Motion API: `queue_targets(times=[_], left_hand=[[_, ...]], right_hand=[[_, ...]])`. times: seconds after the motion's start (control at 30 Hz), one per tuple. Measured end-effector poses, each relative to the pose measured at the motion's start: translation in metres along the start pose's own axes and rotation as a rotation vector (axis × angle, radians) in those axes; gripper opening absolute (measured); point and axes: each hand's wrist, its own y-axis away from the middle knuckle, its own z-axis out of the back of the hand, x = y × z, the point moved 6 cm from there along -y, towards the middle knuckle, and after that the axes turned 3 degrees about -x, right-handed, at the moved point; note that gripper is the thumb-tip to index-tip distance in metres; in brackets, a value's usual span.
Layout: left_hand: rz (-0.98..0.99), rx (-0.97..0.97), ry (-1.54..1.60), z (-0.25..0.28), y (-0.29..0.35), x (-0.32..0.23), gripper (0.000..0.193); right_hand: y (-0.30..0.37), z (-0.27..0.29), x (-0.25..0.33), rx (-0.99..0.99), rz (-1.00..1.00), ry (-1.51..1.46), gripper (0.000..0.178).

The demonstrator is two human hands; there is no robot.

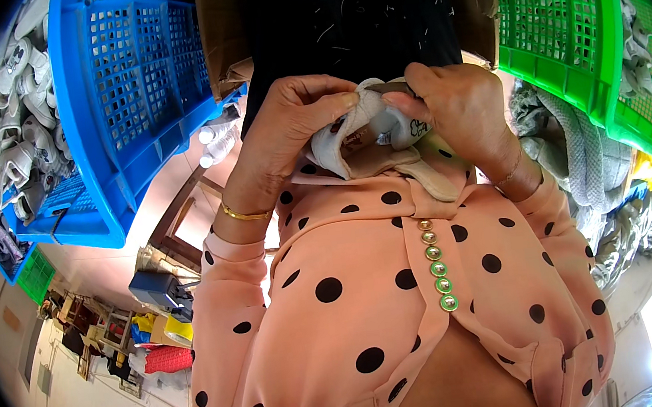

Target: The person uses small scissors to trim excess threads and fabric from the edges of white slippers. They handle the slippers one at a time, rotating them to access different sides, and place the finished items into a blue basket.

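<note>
A small white shoe (327, 149) is held up in front of my chest, between both hands. Its opening faces me, showing a pale lining with printed marks, and a beige strap or tongue (429, 180) hangs down from it. My left hand (297, 122) pinches the shoe's upper edge between thumb and fingers. On the opposite side, my right hand (464, 107) is closed at the same edge, its thumb pressed in. A dark grey strip shows by the right thumb; I cannot make out whether it is a tool or part of the shoe.
A blue plastic crate (140, 88) stands at left, beside a heap of whitish shoes (17, 102). At right is a green crate (551, 25) above grey quilted material (577, 151). Dark cloth with loose threads (349, 16) covers my lap, between brown cardboard sides (472, 6).
</note>
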Motion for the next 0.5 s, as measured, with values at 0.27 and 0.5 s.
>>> queue_targets(times=[0.27,0.5], left_hand=[[-0.026,0.008,-0.017,-0.001,0.0,-0.003,0.024],[-0.037,0.0,-0.083,0.0,0.0,-0.006,0.024]], right_hand=[[-0.017,-0.007,-0.021,-0.066,-0.323,-0.788,0.023],[-0.04,-0.002,-0.063,-0.025,-0.349,0.023,0.023]])
